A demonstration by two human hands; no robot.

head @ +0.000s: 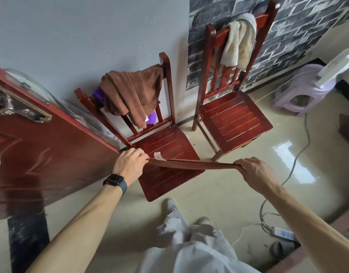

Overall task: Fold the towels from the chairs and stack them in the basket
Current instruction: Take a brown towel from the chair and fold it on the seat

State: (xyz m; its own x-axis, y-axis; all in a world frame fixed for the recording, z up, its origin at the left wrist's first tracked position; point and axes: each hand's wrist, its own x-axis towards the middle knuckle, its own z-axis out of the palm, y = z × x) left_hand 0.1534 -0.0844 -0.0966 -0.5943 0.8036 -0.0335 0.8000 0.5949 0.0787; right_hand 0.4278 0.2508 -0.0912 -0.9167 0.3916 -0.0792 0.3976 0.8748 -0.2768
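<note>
A brown towel [191, 164] is stretched flat and seen edge-on between my hands, above the seat of the left wooden chair [165, 146]. My left hand [130, 164] grips its left end, where a white label sticks up. My right hand [254, 170] grips its right end. Over the left chair's back hangs another brown towel [130, 93] with a purple towel [152, 118] under it. A cream towel [238, 44] is draped over the back of the right wooden chair [234, 119]. No basket is in view.
A red-brown door [41, 150] stands open at the left, close to the left chair. A pale purple plastic stool [301, 91] stands at the right. Cables and a power strip [282, 232] lie on the tiled floor at lower right. My legs are below.
</note>
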